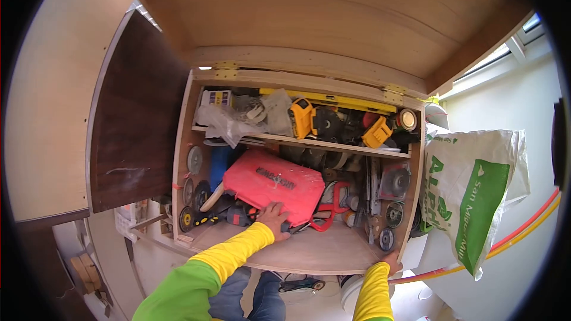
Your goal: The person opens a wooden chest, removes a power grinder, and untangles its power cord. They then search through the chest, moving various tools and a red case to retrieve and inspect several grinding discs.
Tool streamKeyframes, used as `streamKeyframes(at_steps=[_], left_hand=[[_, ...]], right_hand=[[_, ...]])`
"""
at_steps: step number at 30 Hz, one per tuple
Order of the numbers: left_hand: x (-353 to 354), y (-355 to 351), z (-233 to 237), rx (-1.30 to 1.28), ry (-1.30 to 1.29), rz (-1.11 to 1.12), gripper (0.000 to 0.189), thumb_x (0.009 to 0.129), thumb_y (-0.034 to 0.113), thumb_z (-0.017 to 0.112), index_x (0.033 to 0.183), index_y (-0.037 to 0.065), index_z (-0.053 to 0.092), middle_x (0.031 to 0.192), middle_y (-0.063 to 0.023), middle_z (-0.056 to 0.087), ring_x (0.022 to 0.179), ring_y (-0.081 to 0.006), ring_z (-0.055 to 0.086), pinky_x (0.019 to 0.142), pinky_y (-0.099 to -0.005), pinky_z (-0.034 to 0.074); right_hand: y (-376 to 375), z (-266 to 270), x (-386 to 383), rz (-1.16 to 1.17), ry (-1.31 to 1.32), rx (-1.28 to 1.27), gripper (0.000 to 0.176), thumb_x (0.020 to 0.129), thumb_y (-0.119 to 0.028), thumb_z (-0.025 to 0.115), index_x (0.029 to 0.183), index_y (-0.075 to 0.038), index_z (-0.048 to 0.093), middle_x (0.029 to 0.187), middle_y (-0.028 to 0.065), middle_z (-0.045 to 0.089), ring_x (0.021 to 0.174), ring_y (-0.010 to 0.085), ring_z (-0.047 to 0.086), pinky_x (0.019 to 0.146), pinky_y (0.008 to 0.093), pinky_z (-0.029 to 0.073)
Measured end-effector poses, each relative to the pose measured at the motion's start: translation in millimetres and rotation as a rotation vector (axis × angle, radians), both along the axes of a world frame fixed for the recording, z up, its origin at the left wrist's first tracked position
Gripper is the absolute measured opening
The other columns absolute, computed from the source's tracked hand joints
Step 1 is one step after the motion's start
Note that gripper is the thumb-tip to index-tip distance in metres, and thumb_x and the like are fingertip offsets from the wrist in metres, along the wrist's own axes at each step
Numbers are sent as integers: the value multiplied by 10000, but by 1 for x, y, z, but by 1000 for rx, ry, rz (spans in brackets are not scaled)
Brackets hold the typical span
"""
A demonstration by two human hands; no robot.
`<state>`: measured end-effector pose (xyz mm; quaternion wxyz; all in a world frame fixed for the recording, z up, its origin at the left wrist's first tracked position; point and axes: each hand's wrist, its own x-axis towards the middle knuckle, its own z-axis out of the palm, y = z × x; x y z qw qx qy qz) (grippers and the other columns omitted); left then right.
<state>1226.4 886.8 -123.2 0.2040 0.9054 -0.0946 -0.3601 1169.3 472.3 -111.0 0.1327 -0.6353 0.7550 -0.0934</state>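
Note:
A red plastic case (276, 184) with dark lettering lies tilted on the lower level of a wooden tool chest (297, 255). My left hand (273, 221) rests at the case's lower edge, its fingers stretched out against the red surface and the thumb apart. Just left of that hand, a dark power tool with red parts (239, 216) is partly covered by the case. To the case's right is a red-framed tool (339, 199), perhaps a hacksaw. My right hand (392, 262) is wrapped round the chest's front right corner, with some fingers hidden.
The upper shelf carries a yellow spirit level (333, 100), yellow-and-black tools (303, 117) and plastic bags (229, 122). Grinding discs (394, 214) hang on the chest's side walls. Overhead stands the raised wooden lid (333, 12). A white-green sack (476, 196) is at the right.

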Motion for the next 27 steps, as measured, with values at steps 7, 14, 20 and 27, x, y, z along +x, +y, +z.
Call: streamKeyframes(at_steps=[7,14,20,27], left_hand=[[34,-2,5,-54,-7,142,605,772,434,663,1276,114,560,1356,-195,468,1296,-379,386,1079,-439,343],[152,45,53,-201,-717,371,640,720,310,711,1301,121,521,1433,-212,369,1323,-416,329,1069,-591,241],[263,159,65,452,64,138,789,655,475,767,1370,325,468,1407,-62,488,1289,-322,456,1049,-556,353],[292,262,66,-19,-455,1052,178,804,138,668,972,117,720,852,-98,699,690,-214,658,604,-340,545]], right_hand=[[15,-13,-44,15,-444,131,969,722,-606,698,1339,87,417,1250,210,551,1074,347,566,969,417,445],[145,13,-16,-283,-414,494,502,862,-367,574,1127,58,602,1091,179,648,899,304,635,844,402,509],[28,-163,-120,91,312,519,250,931,-60,430,1073,-80,634,1119,168,664,980,298,671,819,393,532],[113,-23,-23,-44,310,408,255,880,-212,536,999,-30,670,1049,185,683,945,299,676,804,382,531]])
